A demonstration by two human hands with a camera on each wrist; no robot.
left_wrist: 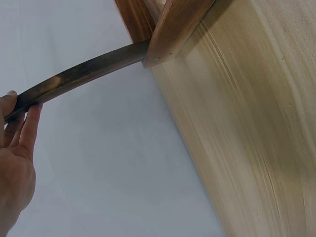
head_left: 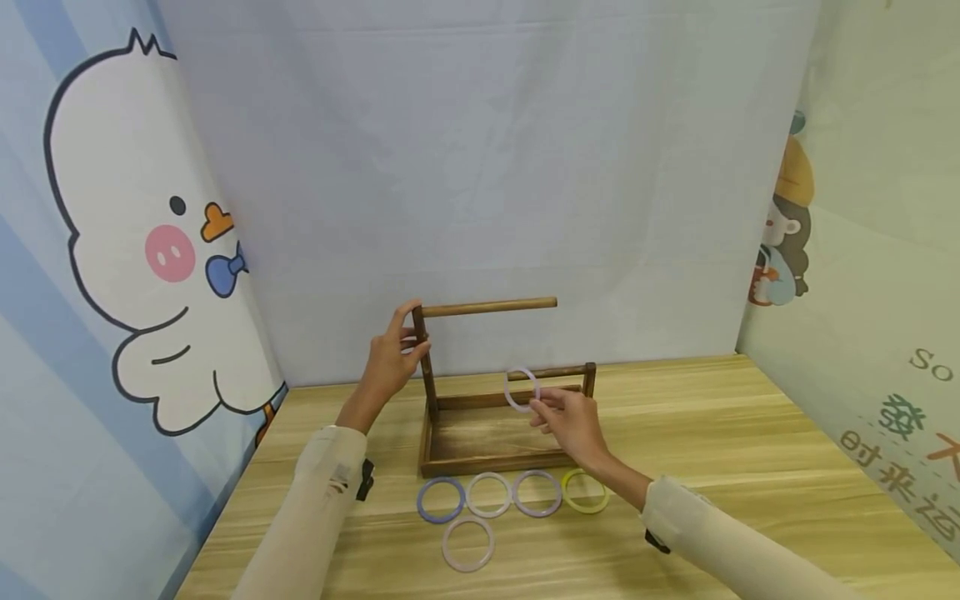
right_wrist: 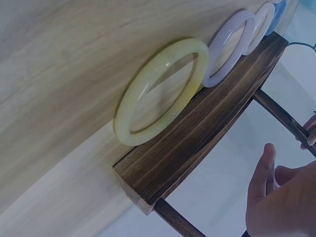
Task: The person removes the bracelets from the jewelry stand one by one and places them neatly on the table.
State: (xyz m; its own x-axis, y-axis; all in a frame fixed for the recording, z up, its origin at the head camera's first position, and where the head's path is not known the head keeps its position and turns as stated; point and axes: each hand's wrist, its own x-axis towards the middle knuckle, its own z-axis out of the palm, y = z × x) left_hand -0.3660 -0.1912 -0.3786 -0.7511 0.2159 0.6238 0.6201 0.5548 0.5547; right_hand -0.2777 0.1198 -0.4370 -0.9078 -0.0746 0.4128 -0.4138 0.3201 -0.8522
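Note:
A brown wooden rack [head_left: 495,463] has a tray base, a tall left post with an upper rod [head_left: 495,307] reaching right, and a short right post with a lower rod [head_left: 555,372] reaching left. My left hand [head_left: 388,358] grips the top of the tall post [left_wrist: 84,74], thumb and fingers on either side. With thumb and fingers, my right hand [head_left: 576,423] pinches a pale lavender bangle [head_left: 536,385], held upright by the lower rod's free end. Whether the rod passes through it, I cannot tell. The right wrist view hides that bangle behind the hand [right_wrist: 284,202].
In front of the rack lie a blue bangle [head_left: 420,500], a white bangle [head_left: 489,476], a lavender bangle [head_left: 537,473], a yellow bangle [right_wrist: 127,108] and, nearer, a pinkish bangle [head_left: 468,568]. Behind the wooden table [head_left: 690,467] hangs a pale cloth [head_left: 487,167].

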